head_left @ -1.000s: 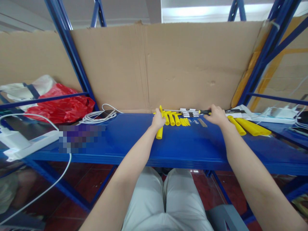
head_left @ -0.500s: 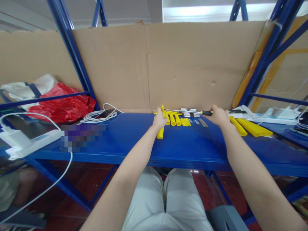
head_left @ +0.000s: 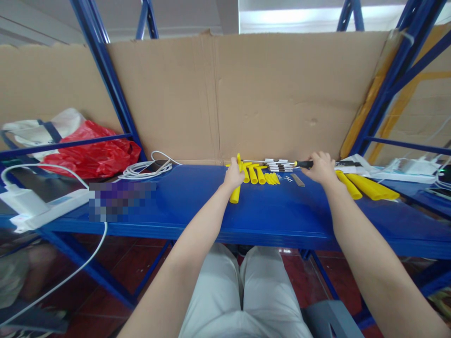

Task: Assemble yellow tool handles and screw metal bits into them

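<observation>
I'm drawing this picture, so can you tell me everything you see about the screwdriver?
The screwdriver has a black, plastic-looking handle with yellow at the front, and a long, thin, metal-looking shaft. It is held nearly level, pointing left, in front of the cardboard panel. The right hand grips the handle, hiding its back end. The shaft reaches toward the yellow piece in the left hand; its tip is too small to make out.
</observation>
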A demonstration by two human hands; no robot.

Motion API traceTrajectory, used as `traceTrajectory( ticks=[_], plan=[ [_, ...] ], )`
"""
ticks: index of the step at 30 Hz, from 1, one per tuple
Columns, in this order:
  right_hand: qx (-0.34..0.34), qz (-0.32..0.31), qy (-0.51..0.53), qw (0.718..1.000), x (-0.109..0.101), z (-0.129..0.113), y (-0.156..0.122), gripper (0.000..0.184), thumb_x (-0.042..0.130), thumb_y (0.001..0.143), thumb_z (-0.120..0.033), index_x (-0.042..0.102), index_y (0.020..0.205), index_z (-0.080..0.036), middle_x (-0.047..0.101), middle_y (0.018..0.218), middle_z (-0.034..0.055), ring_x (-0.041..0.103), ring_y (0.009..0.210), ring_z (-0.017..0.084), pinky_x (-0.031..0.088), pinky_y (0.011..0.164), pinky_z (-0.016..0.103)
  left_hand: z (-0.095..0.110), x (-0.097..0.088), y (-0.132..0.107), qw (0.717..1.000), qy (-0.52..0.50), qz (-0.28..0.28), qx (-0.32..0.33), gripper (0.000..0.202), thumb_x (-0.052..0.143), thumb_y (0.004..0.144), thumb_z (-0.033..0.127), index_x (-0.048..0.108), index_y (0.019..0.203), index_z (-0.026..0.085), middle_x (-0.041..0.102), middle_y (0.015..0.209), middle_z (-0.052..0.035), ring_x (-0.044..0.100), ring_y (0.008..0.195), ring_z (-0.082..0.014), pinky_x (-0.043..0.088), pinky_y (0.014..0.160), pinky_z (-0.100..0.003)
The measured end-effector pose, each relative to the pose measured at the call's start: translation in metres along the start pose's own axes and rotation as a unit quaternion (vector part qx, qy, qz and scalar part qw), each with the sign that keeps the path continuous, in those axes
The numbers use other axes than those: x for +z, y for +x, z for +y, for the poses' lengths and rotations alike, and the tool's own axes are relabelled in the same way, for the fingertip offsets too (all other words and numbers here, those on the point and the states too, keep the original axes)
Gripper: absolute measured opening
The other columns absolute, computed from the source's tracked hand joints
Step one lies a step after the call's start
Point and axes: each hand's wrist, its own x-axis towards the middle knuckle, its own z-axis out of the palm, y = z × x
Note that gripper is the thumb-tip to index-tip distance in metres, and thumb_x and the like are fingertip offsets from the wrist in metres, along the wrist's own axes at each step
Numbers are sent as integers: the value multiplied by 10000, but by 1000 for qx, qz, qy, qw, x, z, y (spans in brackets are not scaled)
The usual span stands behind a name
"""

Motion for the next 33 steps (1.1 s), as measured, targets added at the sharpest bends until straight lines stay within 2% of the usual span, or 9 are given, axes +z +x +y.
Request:
traceTrajectory(
  ticks=[3, 6, 10, 14, 19, 21, 25, 30, 33],
  plan=[
    [10, 8, 10, 1000, 1, -1, 0, 295, 604, 810, -461, 583, 969, -214, 638, 1011, 173, 544, 1004, 378, 411, 836, 516, 0, 0, 0, 1000, 6, -1, 2, 450, 583, 878, 105, 414, 1275, 230, 709, 1147, -119, 723, 1052, -249, 555, 912, -365],
    [15, -11, 17, 1000, 1, -1, 0, 290, 603, 809, -465, 575, 964, -222, 644, 975, 162, 556, 961, 365, 414, 824, 501, -1, 0, 1, 1000, 12, 5, 2, 455, 586, 875, 108, 417, 1277, 241, 705, 1146, -103, 718, 1066, -244, 549, 921, -353],
    [-6, -6, 30, 1000, 1, -1, 1, 281, 556, 806, -432, 617, 969, -212, 637, 1025, 169, 534, 1019, 382, 408, 844, 521, -2, 0, 1, 1000, 13, 20, 8, 465, 604, 855, 96, 437, 1267, 234, 706, 1128, -114, 702, 1105, -269, 532, 956, -378],
    [-4, 16, 46, 999, 4, 2, 2, 347, 508, 809, -354, 641, 1077, -179, 629, 1059, 188, 519, 1048, 395, 410, 852, 538, -2, 1, 1, 1000, 7, 18, 10, 459, 599, 859, 94, 441, 1265, 238, 707, 1140, -118, 710, 1081, -271, 536, 948, -389],
    [-13, 11, 22, 1000, 11, 10, 3, 444, 575, 776, -333, 649, 1165, -133, 602, 1129, 217, 507, 1117, 411, 430, 874, 523, -3, 2, 2, 1000, 3, 6, 8, 460, 590, 868, 103, 430, 1280, 233, 704, 1168, -129, 718, 1062, -259, 550, 923, -372],
    [-22, 21, 17, 999, 12, 12, 2, 442, 600, 764, -340, 667, 1150, -135, 599, 1149, 218, 502, 1132, 416, 435, 882, 529, -3, 1, 2, 1000, 2, 5, 5, 471, 592, 862, 98, 430, 1282, 235, 709, 1156, -126, 719, 1060, -260, 552, 922, -376],
    [-19, 21, -1, 1000, 10, 11, 2, 326, 616, 770, -378, 703, 996, -160, 618, 1156, 208, 519, 1136, 410, 445, 887, 536, -2, 1, 1, 1000, 3, 6, 2, 481, 593, 863, 97, 424, 1290, 238, 709, 1151, -116, 719, 1066, -256, 554, 922, -373],
    [47, -22, -18, 999, 6, 7, 2, 372, 651, 778, -515, 663, 956, -189, 680, 976, 175, 612, 992, 380, 470, 816, 495, -1, 0, 1, 1000, 7, 5, 5, 478, 597, 862, 100, 425, 1289, 228, 708, 1153, -126, 720, 1065, -262, 557, 919, -375],
    [62, -49, -1, 997, 8, 9, 4, 388, 676, 761, -511, 640, 987, -197, 688, 881, 147, 640, 878, 345, 484, 749, 436, -1, 0, 0, 1000, 20, 3, 3, 469, 586, 871, 104, 417, 1287, 240, 709, 1169, -111, 715, 1080, -247, 550, 929, -359]
  ],
)
